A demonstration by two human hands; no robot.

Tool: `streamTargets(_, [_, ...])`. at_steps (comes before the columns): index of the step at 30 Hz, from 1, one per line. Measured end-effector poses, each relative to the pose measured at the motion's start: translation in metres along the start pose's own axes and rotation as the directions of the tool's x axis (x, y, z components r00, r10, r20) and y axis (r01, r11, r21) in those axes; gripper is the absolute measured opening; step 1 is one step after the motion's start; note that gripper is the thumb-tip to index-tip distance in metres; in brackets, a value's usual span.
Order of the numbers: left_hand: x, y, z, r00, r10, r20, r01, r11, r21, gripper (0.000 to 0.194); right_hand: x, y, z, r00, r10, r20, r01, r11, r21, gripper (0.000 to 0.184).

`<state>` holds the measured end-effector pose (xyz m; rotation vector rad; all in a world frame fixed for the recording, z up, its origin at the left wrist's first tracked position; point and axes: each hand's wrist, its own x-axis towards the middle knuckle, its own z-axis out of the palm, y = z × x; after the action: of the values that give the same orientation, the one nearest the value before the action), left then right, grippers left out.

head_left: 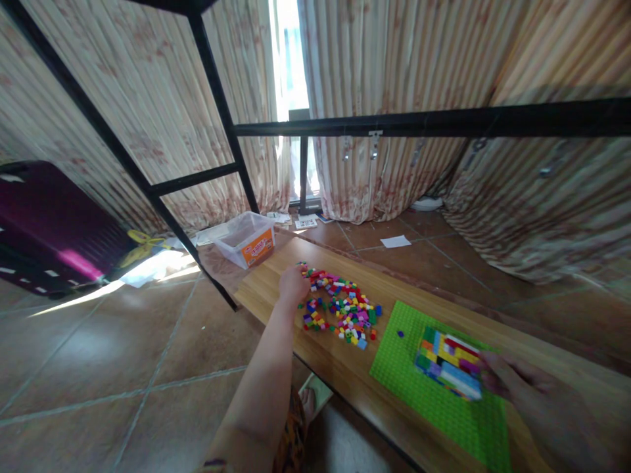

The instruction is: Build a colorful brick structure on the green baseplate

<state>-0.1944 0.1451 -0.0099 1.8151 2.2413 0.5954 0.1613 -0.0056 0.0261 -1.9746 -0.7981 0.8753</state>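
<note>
My left hand point(294, 285) reaches to the far left end of a loose pile of small colourful toy bricks point(352, 312) on the wooden bench. Its fingers are curled in at the bricks; what they pinch, if anything, is hidden. At the right, a multicoloured block built of toy bricks point(447, 360) is over the green baseplate point(394, 368). My right hand point(522, 387), blurred, grips this block by its right end between thumb and fingers. Whether the block is attached to the baseplate or held just above it, I cannot tell. A single dark blue brick point(400, 334) sits on the baseplate.
A clear plastic tub point(246, 240) with an orange label stands beyond the wooden bench's point(280, 259) left end. A black metal frame point(217, 98) crosses above. A purple suitcase point(54, 230) is at left; papers point(396, 242) lie on the tiled floor. Curtains hang behind.
</note>
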Motion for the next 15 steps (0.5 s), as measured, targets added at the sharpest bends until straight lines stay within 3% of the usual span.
streamTargets(5, [0.008,0.009,0.012,0.998,0.067,-0.010,-0.066,0.997,0.045,0.034,-0.005,-0.009,0.002,1.000,0.009,0.002,-0.009,1.000,0.011,0.018])
streamTargets(15, [0.011,0.017,0.026,0.991,0.129,0.040,-0.133,0.985,0.109,0.036,0.021,0.029,-0.002,0.998,-0.031,0.058,0.029,0.999,0.038,0.025])
